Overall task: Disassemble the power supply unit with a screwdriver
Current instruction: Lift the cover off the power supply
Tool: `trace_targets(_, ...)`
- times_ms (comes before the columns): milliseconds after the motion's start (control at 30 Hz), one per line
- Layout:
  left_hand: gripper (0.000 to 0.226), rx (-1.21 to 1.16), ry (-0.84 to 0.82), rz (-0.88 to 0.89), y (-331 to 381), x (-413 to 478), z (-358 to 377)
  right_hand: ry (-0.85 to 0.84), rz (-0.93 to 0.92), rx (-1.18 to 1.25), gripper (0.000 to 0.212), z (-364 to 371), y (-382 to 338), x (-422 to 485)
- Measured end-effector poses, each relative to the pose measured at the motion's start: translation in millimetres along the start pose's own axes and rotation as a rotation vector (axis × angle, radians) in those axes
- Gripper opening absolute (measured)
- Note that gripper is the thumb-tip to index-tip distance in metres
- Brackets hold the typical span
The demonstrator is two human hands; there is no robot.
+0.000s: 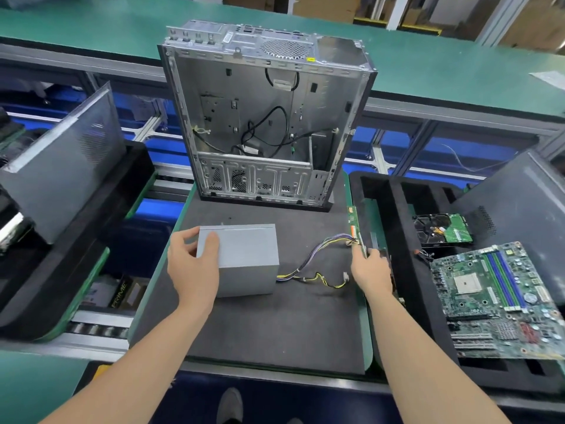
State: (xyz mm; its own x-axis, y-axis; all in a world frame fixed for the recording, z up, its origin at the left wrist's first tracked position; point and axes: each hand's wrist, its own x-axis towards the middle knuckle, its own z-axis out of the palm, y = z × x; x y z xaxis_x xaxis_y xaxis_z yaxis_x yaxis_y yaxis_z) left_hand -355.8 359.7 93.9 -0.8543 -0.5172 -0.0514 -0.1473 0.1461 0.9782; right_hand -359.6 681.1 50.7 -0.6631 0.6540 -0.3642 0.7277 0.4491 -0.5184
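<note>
Power supply unit (247, 258), a grey metal box, lies near the middle of the dark foam mat (260, 332). The left hand (192, 264) grips its left end, thumb on top. Its coloured cables (315, 261) trail right toward a narrow circuit board (356, 228) standing on edge, whose near end the right hand (370, 269) pinches. Farther off, the open computer case (263, 117) holds loose black wires. Right, a black foam tray (385, 209) holds a hard drive (443, 229) and a motherboard (501, 301).
</note>
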Motion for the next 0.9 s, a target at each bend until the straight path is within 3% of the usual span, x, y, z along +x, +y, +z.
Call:
trace_targets(233,0.017,-0.033,0.005,-0.017,3,-1,-1,0.084,0.003,0.057,0.064,1,-5,-3)
trace_targets(367,0.015,-0.041,0.009,-0.026,4,-2,0,0.276,-0.306,0.213,0.044,5,-40,-29)
trace_targets(533,0.013,-0.065,0.018,-0.038,7,-4,0,0.057,-0.546,0.478,0.028,35,-98,-103)
trace_targets(700,0.012,-0.084,0.028,-0.059,9,-6,1,-0.141,-0.423,0.630,0.022,64,-119,-149)
trace_targets(800,0.015,-0.119,0.061,-0.090,9,-9,3,-0.128,-0.298,0.714,0.033,70,-121,-154)
trace_targets(900,0.014,-0.156,0.110,-0.121,12,-11,7,-0.094,-0.184,0.778,0.024,74,-123,-153)
